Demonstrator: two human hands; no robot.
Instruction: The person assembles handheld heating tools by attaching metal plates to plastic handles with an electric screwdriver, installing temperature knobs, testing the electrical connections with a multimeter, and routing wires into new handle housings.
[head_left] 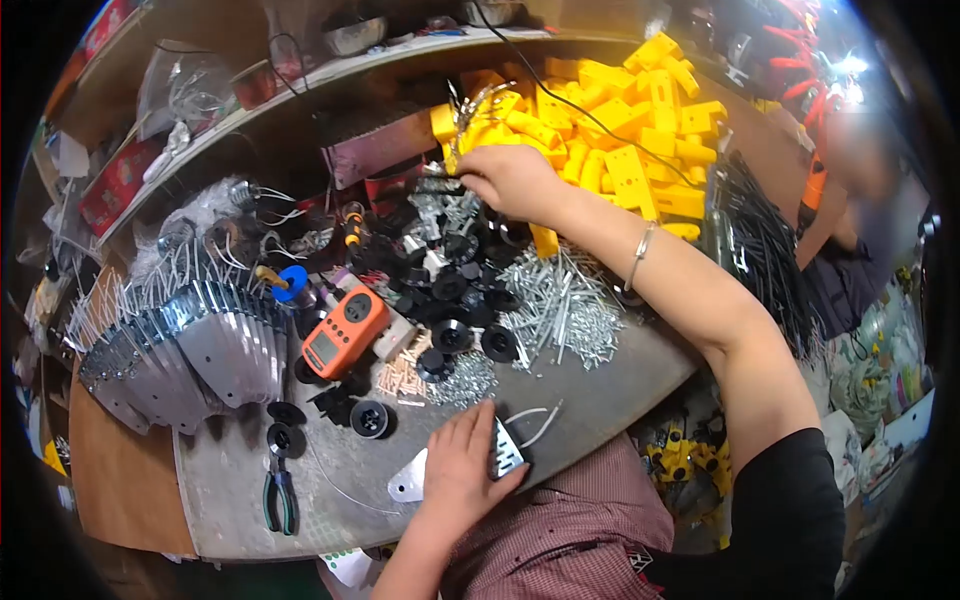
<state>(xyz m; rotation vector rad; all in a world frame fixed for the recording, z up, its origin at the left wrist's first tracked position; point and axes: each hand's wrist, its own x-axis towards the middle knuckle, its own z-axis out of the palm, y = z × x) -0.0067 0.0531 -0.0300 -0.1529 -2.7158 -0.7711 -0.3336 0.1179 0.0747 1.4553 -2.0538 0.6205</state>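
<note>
Black sleeve (pixel 785 515) nearest, with a bare arm reaching from it across the bench (pixel 340 510); the left hand (pixel 460 465) is closed over a slotted metal plate (pixel 507 450) at the bench's near edge, thumb along its near side, white wire (pixel 540 425) curling from it; a rounded metal tip (pixel 407 481) shows on the hand's other side; the right hand (pixel 512 183) is at the far heap, fingers bent low over metal clips (pixel 440 213), and whether they grip anything I cannot tell; yellow parts (pixel 628 170) lie piled just beside it; nearer are long screws (pixel 560 290), black rings (pixel 372 419) and copper pins (pixel 403 376); beyond those, an orange meter (pixel 345 333), pliers (pixel 280 500) and a fanned stack of plates (pixel 215 350).
</note>
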